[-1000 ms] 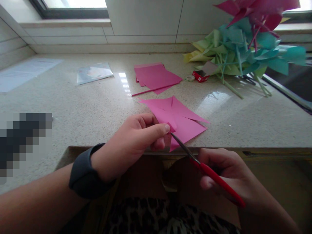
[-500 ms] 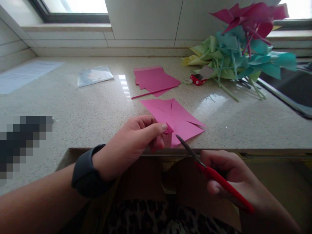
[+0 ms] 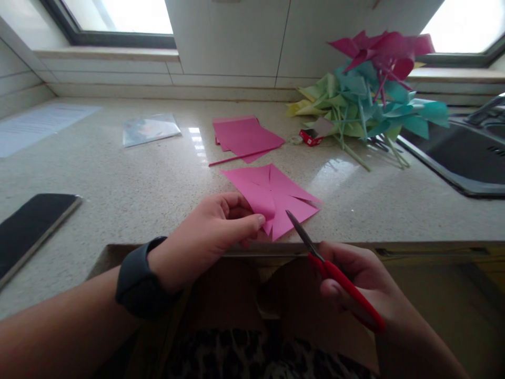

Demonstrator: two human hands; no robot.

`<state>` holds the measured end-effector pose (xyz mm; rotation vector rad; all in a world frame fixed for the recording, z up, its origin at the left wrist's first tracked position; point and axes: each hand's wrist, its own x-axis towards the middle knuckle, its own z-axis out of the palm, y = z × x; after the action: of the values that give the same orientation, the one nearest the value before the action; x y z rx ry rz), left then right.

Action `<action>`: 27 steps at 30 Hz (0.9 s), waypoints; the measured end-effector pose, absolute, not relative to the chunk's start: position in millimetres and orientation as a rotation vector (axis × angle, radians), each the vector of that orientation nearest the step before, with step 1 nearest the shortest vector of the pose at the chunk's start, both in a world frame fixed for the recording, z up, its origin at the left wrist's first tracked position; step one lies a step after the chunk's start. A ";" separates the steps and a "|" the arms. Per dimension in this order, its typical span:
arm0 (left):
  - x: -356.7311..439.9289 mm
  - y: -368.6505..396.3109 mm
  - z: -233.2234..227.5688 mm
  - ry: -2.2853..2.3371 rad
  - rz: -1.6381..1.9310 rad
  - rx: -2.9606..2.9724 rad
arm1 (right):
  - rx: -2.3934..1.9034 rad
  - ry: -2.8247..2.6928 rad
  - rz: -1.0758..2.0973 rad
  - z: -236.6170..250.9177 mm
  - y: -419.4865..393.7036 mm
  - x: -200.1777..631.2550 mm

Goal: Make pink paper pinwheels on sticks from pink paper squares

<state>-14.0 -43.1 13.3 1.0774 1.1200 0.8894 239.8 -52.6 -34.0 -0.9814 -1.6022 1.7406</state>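
Observation:
A pink paper square lies at the counter's front edge, with slits running from its corners toward the middle. My left hand pinches its near left part between thumb and fingers, and the paper bends up there. Red-handled scissors are in my right hand, their blades together and pointing up and left. The blade tips sit just above the paper's near part; whether they touch it I cannot tell. Behind the square are more pink sheets in a loose stack, with a thin pink stick across them.
Paper pinwheels in pink, blue, green and yellow lie at the back right, by the sink. Near them are a small red box and a tape roll. A phone, plastic sleeve and printed sheet are leftward.
The corner my left hand held folded over now lies flatter, with my thumb lower on it. My right hand has shifted slightly left with the scissors. The view has tilted and turned a little.

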 end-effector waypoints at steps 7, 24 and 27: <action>-12.0 -42.6 15.1 1.109 0.874 1.092 | -1.027 -1.623 1.665 -40.1 -52.9 246.3; -28.9 -33.5 19.8 1.389 0.797 1.277 | -1.139 -1.582 1.632 -46.9 -56.2 263.9; -41.2 -25.4 20.1 1.570 0.753 1.555 | -1.209 -1.540 1.645 -44.6 -59.0 267.0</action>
<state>-41.2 -25.4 20.1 1.5553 1.5699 0.7534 267.0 -59.0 -44.6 -1.2090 -1.5405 1.6445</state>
